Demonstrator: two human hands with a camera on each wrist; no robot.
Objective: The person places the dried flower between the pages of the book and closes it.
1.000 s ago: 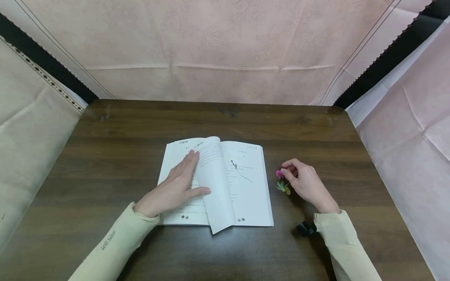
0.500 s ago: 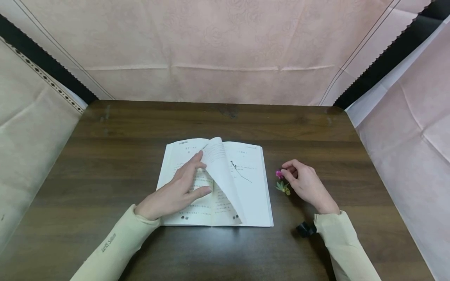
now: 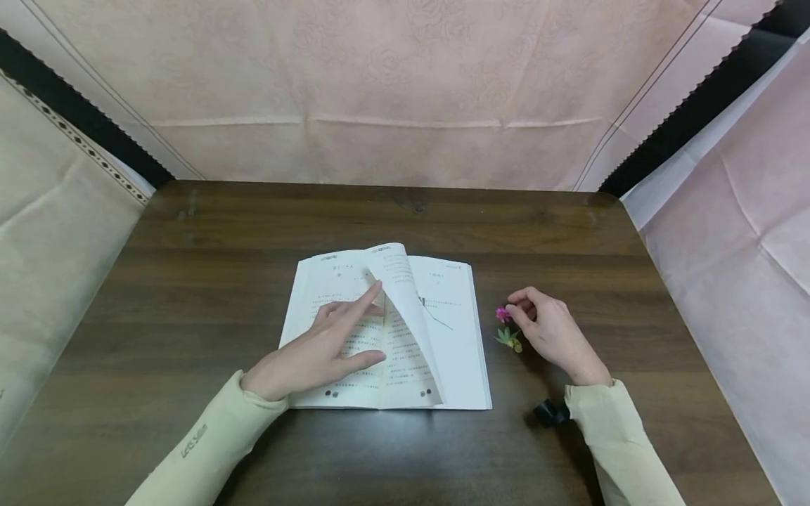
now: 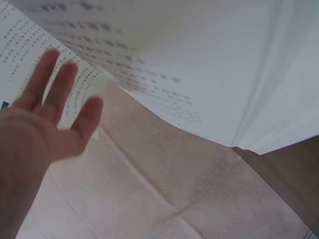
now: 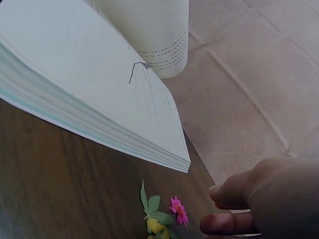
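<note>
An open book [image 3: 458, 365] lies on the table, with one leaf [image 3: 405, 302] lifted and curling over its right page. My left hand [image 3: 316, 351] is spread above the left page, its index fingertip at the lifted leaf's edge; the left wrist view shows straight fingers [image 4: 62, 82] beside the leaf. A thin dark sprig [image 5: 137, 67] lies on the right page, partly covered by the leaf in the head view. My right hand [image 3: 547, 330] rests loosely curled beside a pink flower [image 5: 178, 210] and green leaves with yellow buds [image 5: 155, 219]. Its fingertips are apart from the flower.
The brown wooden table [image 3: 253, 211] is bordered by pale pink cloth [image 3: 380, 91] at the back and sides. A small black device [image 3: 549, 413] sits at the right wrist.
The lifted leaf has swung from the left hand toward the right page, now covering part of the sprig. My left index finger has followed it rightward. The right hand stays still.
</note>
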